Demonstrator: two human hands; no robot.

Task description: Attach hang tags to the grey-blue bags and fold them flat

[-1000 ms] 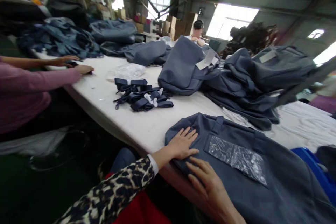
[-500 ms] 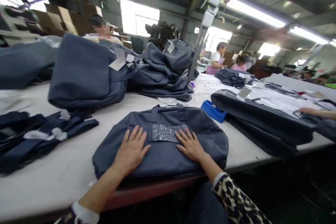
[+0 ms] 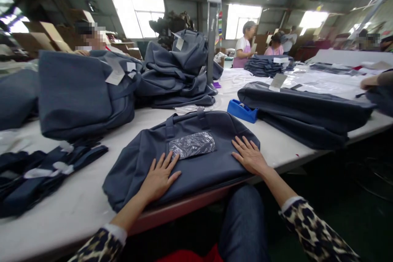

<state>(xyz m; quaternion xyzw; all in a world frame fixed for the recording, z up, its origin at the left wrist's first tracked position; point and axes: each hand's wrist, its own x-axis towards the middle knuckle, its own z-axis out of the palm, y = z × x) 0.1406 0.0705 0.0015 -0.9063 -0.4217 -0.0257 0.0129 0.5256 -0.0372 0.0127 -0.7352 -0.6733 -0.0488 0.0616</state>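
A dark blue bag (image 3: pixel 190 172) lies flat on the white table, its two short handles towards the far edge. On its upper face is a patch under crinkled clear plastic (image 3: pixel 193 145). My left hand (image 3: pixel 159 178) rests with spread fingers on the bag, its fingertips by the lower left corner of the plastic. Near the bag's right end, my right hand (image 3: pixel 250 156) lies flat with its fingers apart. Neither hand grips anything.
A blue tape dispenser (image 3: pixel 242 110) stands behind the bag. Stacked bags (image 3: pixel 294 106) lie right, more bags (image 3: pixel 75 90) left and behind, beside a metal post (image 3: pixel 211 41). Dark straps (image 3: pixel 46 168) lie left. A co-worker's hand (image 3: pixel 370 82) is at the far right.
My right hand has moved off the plastic patch to the bag's right end. My left hand is now nearer the plastic. The bag sits more slanted, and the view has turned.
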